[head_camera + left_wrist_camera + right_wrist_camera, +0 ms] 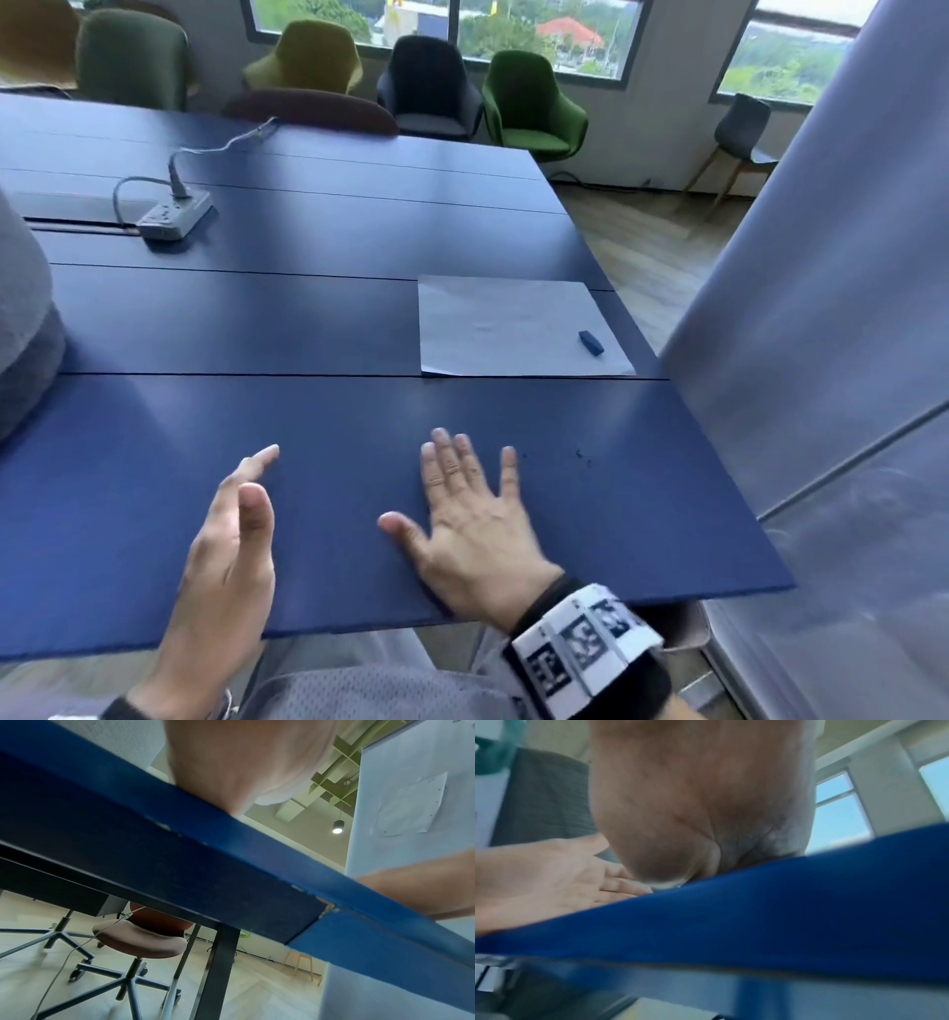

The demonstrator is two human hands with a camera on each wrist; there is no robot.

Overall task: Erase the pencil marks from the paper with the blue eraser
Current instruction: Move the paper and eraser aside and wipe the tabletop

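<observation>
— Fingers first: what are yours doing?

— Your right hand (pixel 462 519) lies flat on the near table (pixel 318 411) edge, fingers (pixel 452 457) spread and straight, holding nothing. Your left hand (pixel 231 545) stands on its edge just left of it, fingers relaxed and also empty.

— And the eraser?

— The eraser (pixel 591 343) sits far and to the right of both hands, on the right part of the paper (pixel 503 329), near the table's right edge. Its long axis runs diagonally, far-left to near-right. The paper lies flat, its near edge along a seam in the tabletop.

— Which hand should go?

— Your right hand is nearer, I'd judge; it reaches forward and slightly right, with bare tabletop between. Your left could then hold the paper's left side down.

— Anything in the way?

— Nothing on that path. A few dark specks (pixel 580 455) lie on the table right of your right hand. A power strip (pixel 174 216) with its cable sits far left, well apart. Chairs (pixel 534 108) stand beyond the far edge. The pencil marks are too faint to make out.
</observation>
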